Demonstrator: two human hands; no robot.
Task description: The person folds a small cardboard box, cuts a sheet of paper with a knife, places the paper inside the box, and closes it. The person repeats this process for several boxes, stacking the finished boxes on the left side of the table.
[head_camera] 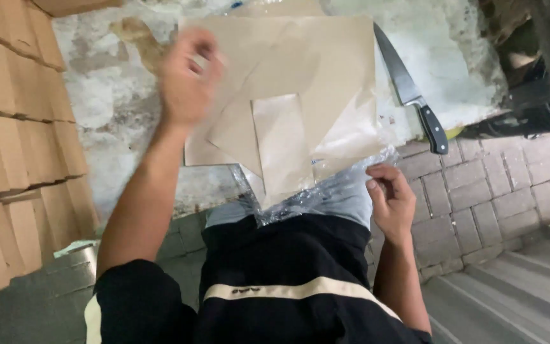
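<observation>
Head view, looking down past a black shirt with a cream stripe. Left hand [187, 79], blurred, raised over the far-left edge of a stack of brown paper sheets [300, 76]; fingers curled loosely, possibly pinching a sheet's corner, but blur hides whether anything is gripped — cannot tell. Right hand [391, 200], nearer the body, fingers bent and thumb up, pinching the edge of a clear plastic wrap [326, 191] trailing from under the near side of the paper. Paper sheets fanned unevenly between the two hands, one narrower sheet [281, 143] lying on top and pointing toward the body, just left of the right hand. Beyond the right hand, on the rough whitish slab [109, 95] under the paper, a kitchen knife [412, 92] with a black handle, blade pointing away, just beside the paper's right edge. Left of the left arm, stacked flat cardboard [14, 127]. Right of the right hand, grey brick paving [491, 185] and steps.
</observation>
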